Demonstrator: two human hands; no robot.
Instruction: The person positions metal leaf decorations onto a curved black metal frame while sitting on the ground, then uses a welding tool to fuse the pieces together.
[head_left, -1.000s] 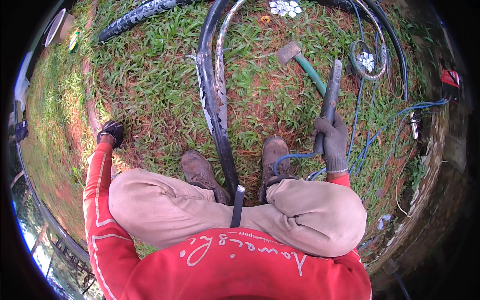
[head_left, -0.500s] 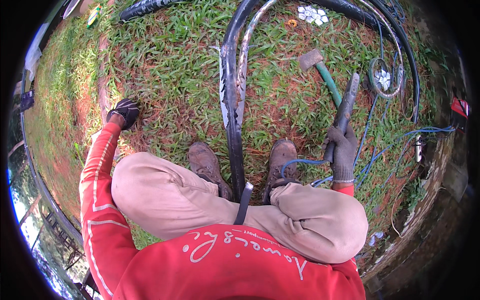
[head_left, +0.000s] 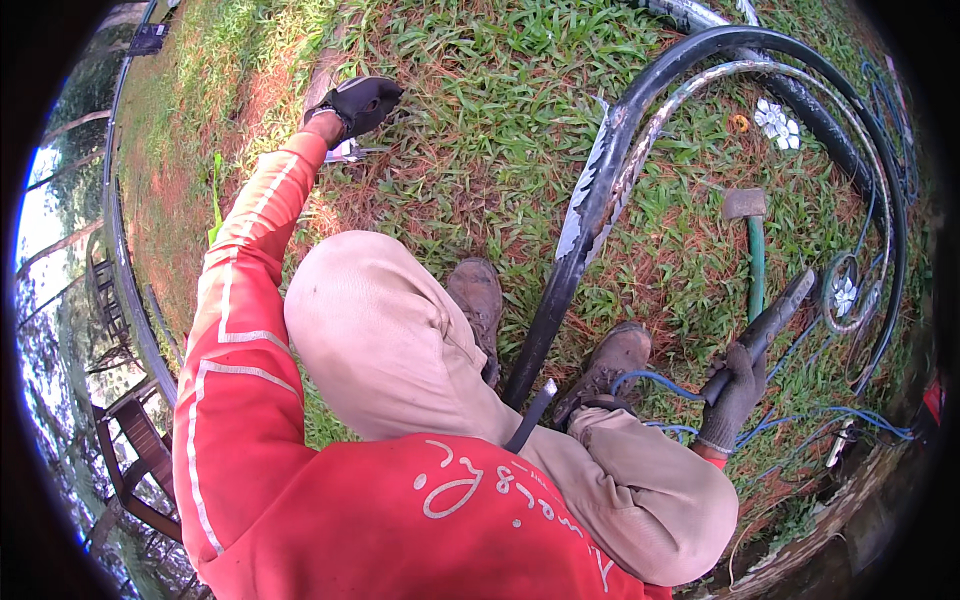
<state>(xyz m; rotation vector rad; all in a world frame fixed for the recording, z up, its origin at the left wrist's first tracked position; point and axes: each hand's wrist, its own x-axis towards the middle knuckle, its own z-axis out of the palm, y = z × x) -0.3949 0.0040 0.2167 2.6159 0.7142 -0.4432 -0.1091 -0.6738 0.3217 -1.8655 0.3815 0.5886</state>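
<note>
My left hand [head_left: 362, 104], in a dark glove, is out over the grass at the upper left. Its fingers are curled together; whatever they hold, if anything, is hidden. A small white item [head_left: 345, 151] lies beside that wrist. On the right, my right hand [head_left: 738, 388], in a grey glove, is wrapped round a dark, tube-shaped tool [head_left: 775, 318] with a paler tip and a blue cord at its near end; its exact kind is unclear. Just beyond it lies a hammer [head_left: 756, 255] with a green handle and blocky head. A curved black metal pipe frame [head_left: 583, 235] runs between my boots.
White metal flowers [head_left: 777, 123] and an orange ring [head_left: 739, 123] lie on the grass at the upper right. A scroll ring [head_left: 840, 290] holds another flower. Blue cables [head_left: 850, 412] trail at the right. A dark strip [head_left: 530, 415] sticks up between my legs.
The view has swung left, so the pipe frame, hammer and right hand appear farther right. The right hand still grips the tube-shaped tool. The left hand stays out over the grass, its fingers curled.
</note>
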